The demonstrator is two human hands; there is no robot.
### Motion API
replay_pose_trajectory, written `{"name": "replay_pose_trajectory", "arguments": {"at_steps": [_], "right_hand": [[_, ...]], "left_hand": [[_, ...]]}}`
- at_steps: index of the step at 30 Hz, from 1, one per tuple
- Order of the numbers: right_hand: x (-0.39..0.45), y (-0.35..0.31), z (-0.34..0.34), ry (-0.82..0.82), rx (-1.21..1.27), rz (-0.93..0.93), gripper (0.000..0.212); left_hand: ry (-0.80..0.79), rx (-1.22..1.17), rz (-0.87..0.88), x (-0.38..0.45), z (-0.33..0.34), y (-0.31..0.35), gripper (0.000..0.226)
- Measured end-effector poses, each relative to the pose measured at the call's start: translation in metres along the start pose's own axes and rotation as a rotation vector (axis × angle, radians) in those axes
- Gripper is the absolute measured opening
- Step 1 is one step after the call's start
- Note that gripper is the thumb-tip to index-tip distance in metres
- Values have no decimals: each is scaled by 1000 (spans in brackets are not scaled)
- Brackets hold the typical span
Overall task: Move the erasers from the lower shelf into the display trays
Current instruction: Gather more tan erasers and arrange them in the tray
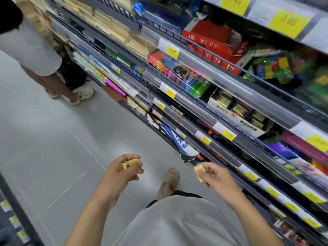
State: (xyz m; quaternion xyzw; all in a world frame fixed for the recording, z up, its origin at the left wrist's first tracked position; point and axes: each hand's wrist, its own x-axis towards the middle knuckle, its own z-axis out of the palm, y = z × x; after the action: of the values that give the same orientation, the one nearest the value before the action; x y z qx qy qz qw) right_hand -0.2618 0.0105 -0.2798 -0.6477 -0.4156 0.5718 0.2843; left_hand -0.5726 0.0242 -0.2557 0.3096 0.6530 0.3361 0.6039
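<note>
Nearest the camera is the person's grey shirt (177,224), with both bare forearms reaching out from it over a grey tiled floor (53,139). One sandalled foot (168,181) shows between the arms.

The left hand (122,169) has its fingers curled round a small stack of yellow erasers (130,164); only their ends stick out past the fingers, so the count cannot be told. The right hand (215,174) pinches a single yellow eraser (199,171) between thumb and fingertips, its flat face turned to the camera. Both hands are in the air over the floor, apart from each other, with the right one just in front of the lower shelf edge (262,181) and touching none of it.

The shelves (204,103) run up the right side in tiers, each fronted by a clear strip with yellow price tags (171,93). Those strips and the blur hide much of what lies behind, and no display tray can be picked out with certainty. A blue and white racket bag (177,139) lies at the bottom tier beyond the hands. Higher up are coloured packs (177,73), a white carton of dark boxes (239,110), red boxes (213,39) and bright blurred toys (273,68).

Farthest left another person (35,50) in a pale top and clogs stands by the shelves, cut off at the frame's top. A second shelf corner (14,219) intrudes bottom left.
</note>
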Motion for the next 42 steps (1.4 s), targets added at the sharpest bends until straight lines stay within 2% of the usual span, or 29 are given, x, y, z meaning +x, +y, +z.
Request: {"name": "replay_pose_trajectory", "arguments": {"at_steps": [6, 14, 19, 23, 27, 32, 38, 42], "right_hand": [[70, -42, -7, -13, 62, -8, 15], [110, -141, -33, -26, 47, -263, 26], [98, -198, -44, 75, 121, -444, 28], [86, -233, -45, 154, 167, -516, 35], [77, -260, -38, 297, 129, -617, 42], [67, -291, -27, 473, 96, -702, 38], [46, -337, -28, 647, -78, -787, 34], [34, -374, -49, 766, -337, -801, 31]], "left_hand": [[31, 17, -10, 42, 9, 38, 17], [-40, 30, 140, 90, 36, 121, 14], [-219, 53, 350, 112, 54, 201, 23], [-365, 82, 499, 121, 64, 267, 37], [-520, 109, 659, 124, 73, 327, 36], [-700, 124, 791, 131, 84, 379, 50], [-818, 139, 906, 138, 93, 425, 49], [-869, 96, 941, 136, 99, 451, 44]]}}
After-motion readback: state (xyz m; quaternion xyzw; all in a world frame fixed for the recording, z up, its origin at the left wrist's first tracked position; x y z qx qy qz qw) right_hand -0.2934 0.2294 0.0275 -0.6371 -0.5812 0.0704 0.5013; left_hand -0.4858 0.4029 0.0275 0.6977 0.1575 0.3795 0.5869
